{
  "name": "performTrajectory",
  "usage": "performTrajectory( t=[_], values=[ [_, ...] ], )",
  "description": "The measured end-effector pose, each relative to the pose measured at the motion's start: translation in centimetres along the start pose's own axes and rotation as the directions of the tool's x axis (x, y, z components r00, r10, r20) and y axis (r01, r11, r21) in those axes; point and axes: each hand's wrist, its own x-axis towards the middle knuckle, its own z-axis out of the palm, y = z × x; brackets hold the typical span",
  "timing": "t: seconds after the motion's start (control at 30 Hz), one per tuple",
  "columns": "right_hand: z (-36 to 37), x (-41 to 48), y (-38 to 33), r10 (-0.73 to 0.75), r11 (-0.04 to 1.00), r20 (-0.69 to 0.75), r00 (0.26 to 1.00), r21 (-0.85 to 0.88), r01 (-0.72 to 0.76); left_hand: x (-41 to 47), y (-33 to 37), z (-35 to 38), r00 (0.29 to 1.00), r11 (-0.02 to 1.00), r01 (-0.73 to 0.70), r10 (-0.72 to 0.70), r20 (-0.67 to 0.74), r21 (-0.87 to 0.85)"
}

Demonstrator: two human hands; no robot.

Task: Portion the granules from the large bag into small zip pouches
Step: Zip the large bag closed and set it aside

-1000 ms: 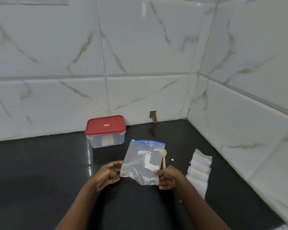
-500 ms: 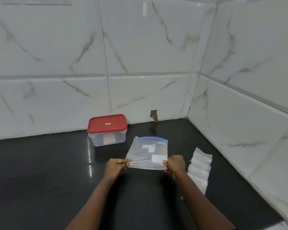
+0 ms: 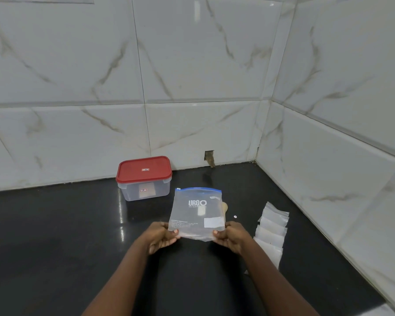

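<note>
The large bag [image 3: 197, 213] is pinched at its bottom corners by left hand [image 3: 161, 237] and right hand [image 3: 232, 237], held above bare black counter [image 3: 55, 247]

The large bag [image 3: 197, 213] reads "URGO" in white; its smaller print is illegible.

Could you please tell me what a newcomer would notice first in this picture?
The eye lands on the large bag, clear with a blue zip and URGO print, held up mid-frame, its lower corners pinched by the left hand and the right hand. Behind it to the left, a red-lidded container stands on the black counter; a row of small pouches lies to the right.
</note>
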Motion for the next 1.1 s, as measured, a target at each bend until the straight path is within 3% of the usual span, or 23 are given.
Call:
performTrajectory(
  t=[0.17,0.3,0.4,0.5,0.6,0.67,0.73,0.83,1.03,1.1],
  values=[
    [-0.9,0.4,0.4,-0.049,0.999,-0.139,0.989,-0.015,0.047,-0.1,0.1,0.2,0.999,0.999,0.024,-0.022,-0.048,0.037],
    [-0.8,0.4,0.6,-0.044,0.998,-0.064,0.997,0.034,0.046,-0.2,-0.3,0.0,0.997,0.998,-0.045,0.042,0.065,0.038],
    [-0.8,0.2,0.9,-0.225,0.974,-0.022,0.974,-0.014,0.225,-0.5,-0.6,0.2,0.98,0.986,-0.166,0.161,0.12,0.033],
    [-1.2,0.3,1.4,-0.38,0.884,0.084,0.921,-0.262,0.388,-0.7,-0.7,0.5,0.96,0.946,-0.279,0.273,0.057,0.165],
    [-1.4,0.6,1.7,-0.485,0.724,0.147,0.862,-0.485,0.49,-0.3,-0.7,0.9,0.953,0.951,-0.297,0.301,-0.032,0.092],
    [-1.0,0.7,1.8,-0.589,0.618,0.102,0.802,-0.582,0.528,0.2,-0.8,1.1,0.944,0.943,-0.315,0.323,-0.062,0.108],
    [-0.5,0.7,1.8,-0.672,0.574,0.027,0.74,-0.612,0.544,0.4,-0.9,1.3,0.92,0.907,-0.356,0.383,-0.088,0.223],
    [0.7,0.7,1.8,-0.662,0.617,-0.017,0.749,-0.579,0.532,0.3,-0.9,1.6,0.86,0.831,-0.413,0.49,-0.14,0.373],
    [2.2,0.8,1.9,-0.615,0.736,-0.083,0.784,-0.418,0.533,-0.2,-0.9,2.0,0.799,0.797,-0.48,0.569,-0.193,0.366],
    [2.3,1.1,1.8,-0.607,0.771,-0.194,0.77,-0.377,0.513,-0.3,-1.0,2.1,0.784,0.783,-0.494,0.589,-0.195,0.379]
  ],
)
